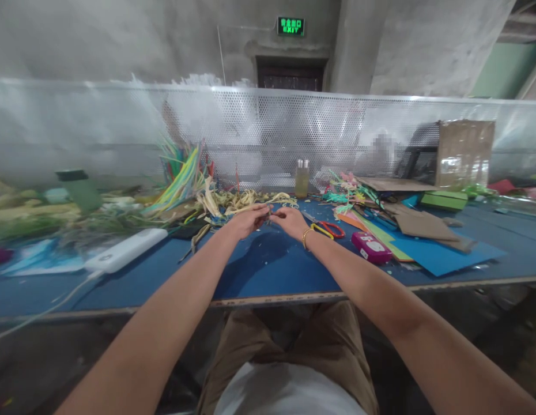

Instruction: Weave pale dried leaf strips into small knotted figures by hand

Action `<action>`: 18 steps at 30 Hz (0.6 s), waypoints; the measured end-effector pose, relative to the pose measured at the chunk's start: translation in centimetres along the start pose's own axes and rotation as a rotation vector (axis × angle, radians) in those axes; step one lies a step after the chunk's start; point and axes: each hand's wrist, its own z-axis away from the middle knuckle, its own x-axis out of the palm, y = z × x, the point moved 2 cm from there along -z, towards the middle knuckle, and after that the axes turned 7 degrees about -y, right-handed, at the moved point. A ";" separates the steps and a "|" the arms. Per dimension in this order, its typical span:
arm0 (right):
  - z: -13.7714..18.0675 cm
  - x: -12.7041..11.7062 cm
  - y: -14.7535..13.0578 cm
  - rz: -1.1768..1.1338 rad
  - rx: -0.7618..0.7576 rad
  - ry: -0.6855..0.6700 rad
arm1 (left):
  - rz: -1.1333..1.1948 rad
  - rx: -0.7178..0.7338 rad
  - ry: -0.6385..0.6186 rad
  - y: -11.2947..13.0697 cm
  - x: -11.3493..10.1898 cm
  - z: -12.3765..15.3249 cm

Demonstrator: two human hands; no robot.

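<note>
My left hand (252, 220) and my right hand (290, 221) meet over the middle of the blue table, fingertips almost touching. Both are closed in a pinch around something small and thin that I cannot make out. Just behind them lies a heap of pale, dried-looking strips (240, 200). To the right of my right hand are scissors with red handles (331, 230) and a yellow-handled tool (320, 230), partly hidden by my wrist. A clear bottle of yellowish liquid (301, 180) stands beyond my right hand.
A white power strip (127, 252) with a cable lies at left, near a green bottle (80, 191). Colourful thin stems (181, 176) stand behind it. At right are a magenta box (372, 248), blue sheets (441, 256) and cardboard (426, 223). A perforated metal screen (246, 127) edges the back.
</note>
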 end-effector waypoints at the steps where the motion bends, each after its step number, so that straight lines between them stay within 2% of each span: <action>1: 0.0 0.0 0.1 -0.005 0.010 -0.012 | 0.000 -0.004 -0.018 0.0 0.2 0.1; 5: -0.2 0.3 0.6 -0.136 0.102 -0.027 | 0.011 -0.014 -0.034 0.2 0.5 0.5; 10: -0.2 0.0 1.2 -0.249 0.204 0.058 | -0.100 -0.066 0.011 0.3 0.5 0.8; 13: -0.2 -0.2 1.1 -0.241 0.199 0.092 | -0.254 -0.104 0.004 0.3 0.6 0.9; 18: -0.4 -0.2 1.1 -0.195 0.171 0.111 | -0.415 -0.072 -0.044 0.4 0.7 1.1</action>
